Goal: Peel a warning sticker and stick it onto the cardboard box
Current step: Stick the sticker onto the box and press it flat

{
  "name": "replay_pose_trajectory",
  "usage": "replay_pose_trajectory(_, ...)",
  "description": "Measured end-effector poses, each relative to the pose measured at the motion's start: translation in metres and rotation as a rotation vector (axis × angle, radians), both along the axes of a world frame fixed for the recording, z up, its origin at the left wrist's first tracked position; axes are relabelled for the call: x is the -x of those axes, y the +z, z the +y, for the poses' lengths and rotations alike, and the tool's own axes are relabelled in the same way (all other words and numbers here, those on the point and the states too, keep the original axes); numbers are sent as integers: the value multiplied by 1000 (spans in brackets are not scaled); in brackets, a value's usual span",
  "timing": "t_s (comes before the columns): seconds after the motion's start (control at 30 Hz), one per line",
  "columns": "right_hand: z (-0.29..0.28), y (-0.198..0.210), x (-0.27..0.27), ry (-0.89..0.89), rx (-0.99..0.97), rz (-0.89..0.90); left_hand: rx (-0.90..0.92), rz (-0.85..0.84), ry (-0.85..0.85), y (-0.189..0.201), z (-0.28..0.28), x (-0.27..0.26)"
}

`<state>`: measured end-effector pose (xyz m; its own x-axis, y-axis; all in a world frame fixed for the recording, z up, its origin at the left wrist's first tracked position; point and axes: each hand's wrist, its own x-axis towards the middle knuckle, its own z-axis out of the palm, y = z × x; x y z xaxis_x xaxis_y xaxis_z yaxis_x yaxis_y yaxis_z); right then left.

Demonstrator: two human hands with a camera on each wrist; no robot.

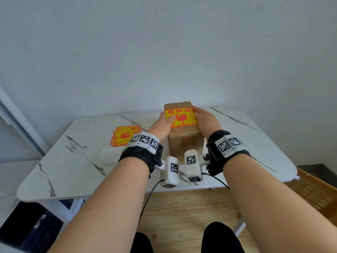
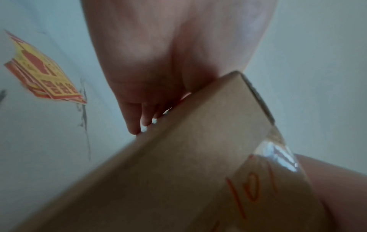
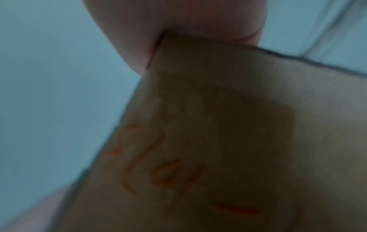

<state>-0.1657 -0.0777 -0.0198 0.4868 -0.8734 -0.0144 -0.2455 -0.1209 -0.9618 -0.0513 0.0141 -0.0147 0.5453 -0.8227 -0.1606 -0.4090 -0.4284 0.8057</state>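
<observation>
Warning sticker lies flat, long axis across cardboard box top.

On the cardboard box, the left hand covers the left edge of the warning sticker and the right hand its right edge, so how the fingertips lie there cannot be told. Beside the box, the left wrist strap hides part of the sticker stack and of a white roll. The right wrist view is blurred: orange writing on the box is unreadable. The left wrist view cuts off the box's lower part.
</observation>
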Motion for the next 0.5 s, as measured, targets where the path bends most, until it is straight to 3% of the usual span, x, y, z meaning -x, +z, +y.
replay_pose_trajectory(0.07,3,-1,2,-35,54,26,-12,-16,16,-1,2,4)
replay_pose_trajectory(0.17,4,-3,7,-63,-29,-82,25,20,37,-4,0,8)
replay_pose_trajectory(0.33,12,-8,21,40,-141,-165,17,42,96,-4,-1,11)
replay_pose_trajectory(0.5,17,-22,24,10,-146,-224,41,50,141,-4,-1,14)
